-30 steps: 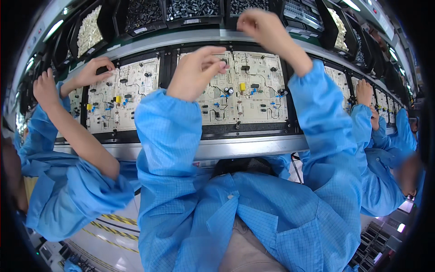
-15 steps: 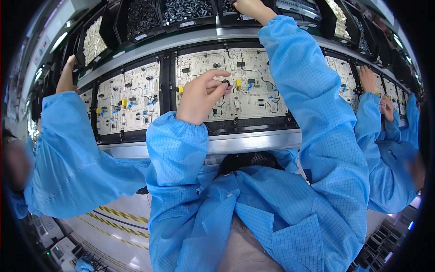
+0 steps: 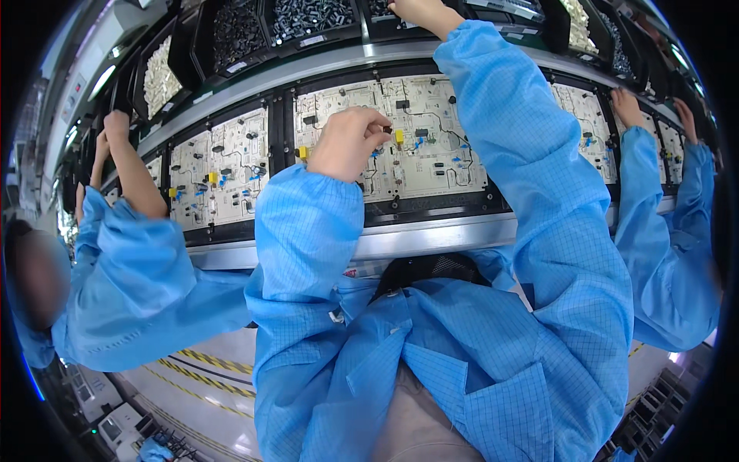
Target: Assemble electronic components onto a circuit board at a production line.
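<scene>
Circuit board (image 3: 416, 158) — apparently being fitted with parts; the next move calls for careful aim. It lies beneath and right of the left hand (image 3: 348, 142), which pinches a small dark part (image 3: 387, 129). Farther off, the right hand (image 3: 428, 15) reaches a bin (image 3: 389, 31) — grip: cannot tell.

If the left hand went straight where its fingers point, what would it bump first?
Probably the yellow block on the board, though the left hand might pass above it: height is unclear.
</scene>
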`<action>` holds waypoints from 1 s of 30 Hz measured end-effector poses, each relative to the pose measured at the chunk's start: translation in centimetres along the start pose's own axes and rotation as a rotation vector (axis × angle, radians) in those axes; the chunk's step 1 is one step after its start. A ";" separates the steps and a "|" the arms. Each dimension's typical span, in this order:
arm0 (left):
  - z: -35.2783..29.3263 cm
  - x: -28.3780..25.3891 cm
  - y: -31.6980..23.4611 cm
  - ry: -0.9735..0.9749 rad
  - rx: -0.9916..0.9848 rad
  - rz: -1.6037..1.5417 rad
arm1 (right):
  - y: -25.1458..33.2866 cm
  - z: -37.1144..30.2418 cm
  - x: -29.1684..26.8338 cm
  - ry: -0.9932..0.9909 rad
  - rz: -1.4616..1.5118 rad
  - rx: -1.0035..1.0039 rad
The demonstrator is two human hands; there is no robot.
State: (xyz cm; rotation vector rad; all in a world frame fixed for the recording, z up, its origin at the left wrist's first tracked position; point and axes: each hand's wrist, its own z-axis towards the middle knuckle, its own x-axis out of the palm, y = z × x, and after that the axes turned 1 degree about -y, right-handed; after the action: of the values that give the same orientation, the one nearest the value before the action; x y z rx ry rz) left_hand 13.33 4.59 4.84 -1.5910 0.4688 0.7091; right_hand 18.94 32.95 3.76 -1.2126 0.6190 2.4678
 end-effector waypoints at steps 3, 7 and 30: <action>1.1 0.5 0.9 -0.025 0.086 0.242 | -0.4 -0.5 -0.5 -0.035 0.118 -0.020; 1.1 0.5 0.8 0.007 0.129 0.476 | 0.6 0.0 -1.2 0.214 0.272 0.243; 1.4 1.0 -0.6 0.002 0.094 0.591 | 0.6 -2.3 -8.2 -0.021 0.296 0.111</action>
State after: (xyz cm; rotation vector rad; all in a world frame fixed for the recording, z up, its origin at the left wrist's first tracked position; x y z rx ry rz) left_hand 14.18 6.14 4.56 -1.3663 0.9795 1.1082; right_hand 25.01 30.46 9.20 -1.1201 0.9778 2.6366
